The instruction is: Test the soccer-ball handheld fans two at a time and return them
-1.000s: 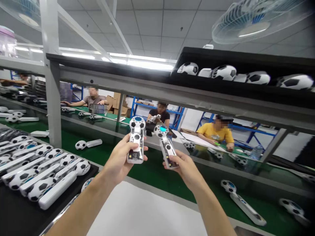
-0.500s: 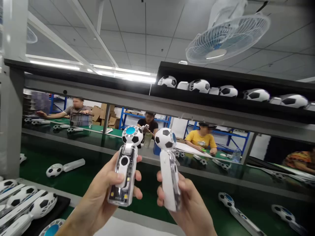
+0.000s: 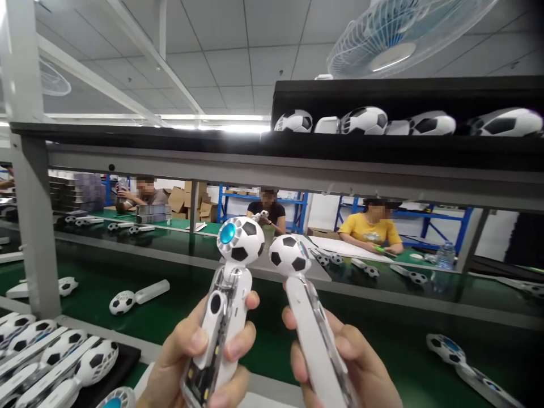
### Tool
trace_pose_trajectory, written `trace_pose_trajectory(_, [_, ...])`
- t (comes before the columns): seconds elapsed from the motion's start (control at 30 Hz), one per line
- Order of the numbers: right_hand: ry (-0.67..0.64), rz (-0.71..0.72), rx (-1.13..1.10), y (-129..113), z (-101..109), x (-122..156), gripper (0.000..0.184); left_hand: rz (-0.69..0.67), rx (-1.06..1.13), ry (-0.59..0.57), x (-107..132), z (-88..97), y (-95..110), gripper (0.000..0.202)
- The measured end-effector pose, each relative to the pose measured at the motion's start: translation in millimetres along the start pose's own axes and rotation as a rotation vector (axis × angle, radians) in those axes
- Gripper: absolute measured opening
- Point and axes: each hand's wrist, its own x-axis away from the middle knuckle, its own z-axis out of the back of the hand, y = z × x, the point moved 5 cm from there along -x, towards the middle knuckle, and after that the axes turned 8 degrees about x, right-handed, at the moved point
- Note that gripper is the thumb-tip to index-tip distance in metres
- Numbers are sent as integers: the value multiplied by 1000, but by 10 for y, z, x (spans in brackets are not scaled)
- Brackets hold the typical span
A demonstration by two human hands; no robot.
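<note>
My left hand [image 3: 191, 362] is wrapped round the white and clear handle of a football-headed gadget [image 3: 232, 272], held upright; its ball head shows a blue round patch. My right hand [image 3: 348, 368] grips a second football-headed gadget [image 3: 297, 283], tilted a little left, with its plain white back towards me. The two ball heads stand side by side, almost touching, at the centre of the view in front of the green conveyor belt [image 3: 382, 340].
More football gadgets lie in a black tray [image 3: 63, 357] at lower left, on the belt, and on the black upper shelf [image 3: 403, 122]. A grey post [image 3: 36, 221] stands at left. Three seated people work beyond the belt. A fan [image 3: 395, 34] hangs overhead.
Both hands have drawn the gadgets closer to the camera and higher in the view. The right gadget has turned from showing its clear front to its white back. The view has tilted upward.
</note>
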Motion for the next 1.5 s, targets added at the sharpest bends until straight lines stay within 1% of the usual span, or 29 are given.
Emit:
trace_pose_trajectory(0.03, [48, 0, 82, 16, 9, -5, 36, -20, -110, 56, -13, 32, 9, 41])
trace_pose_trajectory(0.07, [134, 13, 187, 21, 29, -5, 41, -47, -230, 119, -27, 67, 23, 44])
trace_pose_trajectory(0.13, [355, 49, 388, 12, 78, 17, 56, -97, -422, 213, -52, 117, 41, 52])
trace_pose_trajectory(0.17, [437, 62, 453, 8, 88, 33, 63, -111, -479, 233, -61, 129, 38, 56])
trace_pose_trajectory(0.2, [482, 75, 489, 9, 86, 43, 68, -122, -507, 236, -67, 132, 30, 60])
trace_pose_trajectory(0.23, [490, 83, 500, 15, 76, 45, 73, -125, -515, 230, -69, 129, 18, 64])
trace_pose_trajectory(0.27, [470, 91, 495, 21, 61, 43, 76, -121, -512, 222, -68, 124, 4, 65])
trace_pose_trajectory(0.37, [403, 99, 461, 19, 43, 39, 82, -100, -462, 205, -53, 97, -23, 60])
trace_pose_trajectory(0.47, [362, 68, 425, 15, 36, 39, 91, -87, -424, 177, -51, 65, -27, 57])
trace_pose_trajectory(0.6, [313, 106, 417, 1, -18, 25, 93, -112, -435, 177, -69, 70, -15, 62])
trace_pose_trajectory(0.7, [385, 119, 435, -3, -2, 31, 92, -126, -439, 195, -80, 99, -18, 56])
trace_pose_trajectory(0.77, [443, 99, 423, 5, 29, 42, 88, -130, -444, 206, -82, 118, -25, 50])
trace_pose_trajectory(0.83, [466, 95, 402, 9, 51, 50, 83, -134, -443, 198, -83, 123, -33, 47])
trace_pose_trajectory(1.07, [394, 111, 446, 21, 87, 42, 82, -121, -383, 166, -93, 106, -56, 48])
trace_pose_trajectory(1.27, [443, 92, 414, 2, 46, 62, 83, -125, -373, 163, -84, 104, -76, 47])
trace_pose_trajectory(1.33, [439, 85, 398, 2, 21, 54, 82, -126, -373, 166, -87, 111, -83, 46])
trace_pose_trajectory(1.5, [452, 124, 419, -5, 14, 19, 82, -111, -384, 179, -95, 137, -68, 49])
